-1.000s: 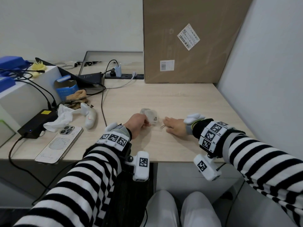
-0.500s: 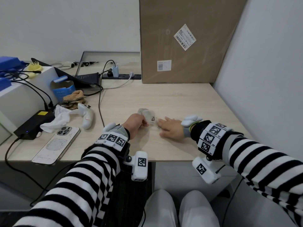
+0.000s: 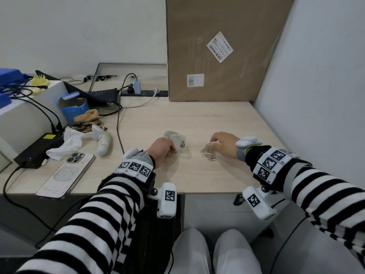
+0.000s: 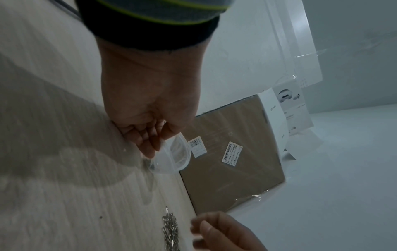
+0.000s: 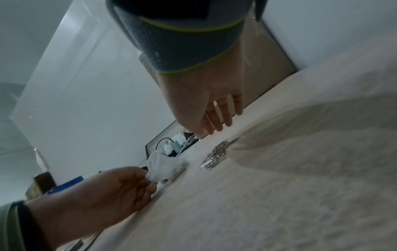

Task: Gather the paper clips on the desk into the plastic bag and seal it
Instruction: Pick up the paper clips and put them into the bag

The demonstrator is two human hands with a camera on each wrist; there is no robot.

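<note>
While our left hand (image 3: 163,148) pinches the plastic bag (image 3: 177,139), our right hand (image 3: 224,143) hovers, fingers loosely spread, just right of the paper clips (image 3: 208,152).

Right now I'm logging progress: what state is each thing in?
Bag: open, unsealed, a few clips inside, pinched by left hand.
Clips: piled loose on desk.
Right hand: over the pile, holding nothing.
Phone: face down.
</note>
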